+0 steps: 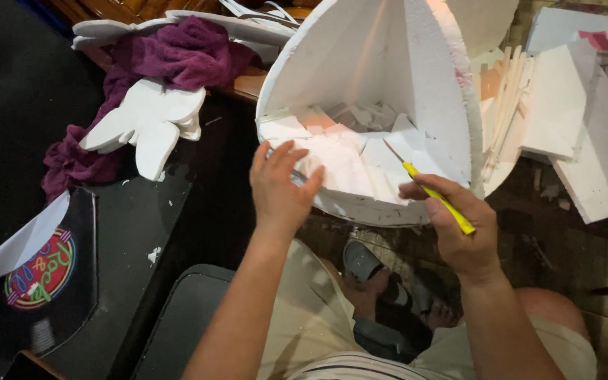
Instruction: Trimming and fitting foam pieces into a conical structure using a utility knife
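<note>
Two bare hands work at the lower edge of a big white foam shell (388, 77), seen from above over the person's lap, pale shorts and a foot in a grey sandal (362, 262) on the floor below. The right hand (459, 225) has its grip pinched shut around a thin yellow-handled knife (439, 198), whose blade tip rests on the loose foam pieces (346, 151) piled inside the shell. The left hand (281, 186) lies with its grip spread, fingers flat against the shell's near rim and the scraps just behind it. The shell itself stands tilted like an open bowl, its curved wall rising behind the scraps and a flat wall on the right. To the left, a dark case (117, 232) bears a round coloured sticker (40, 271) and a white sheet corner. Farther left, a purple cloth (170, 60) drapes over a wooden table (248, 83), with white foam cut-outs (150, 119) lying on it. Far right, flat foam slabs (564, 98) and thin strips are stacked near the shell.
</note>
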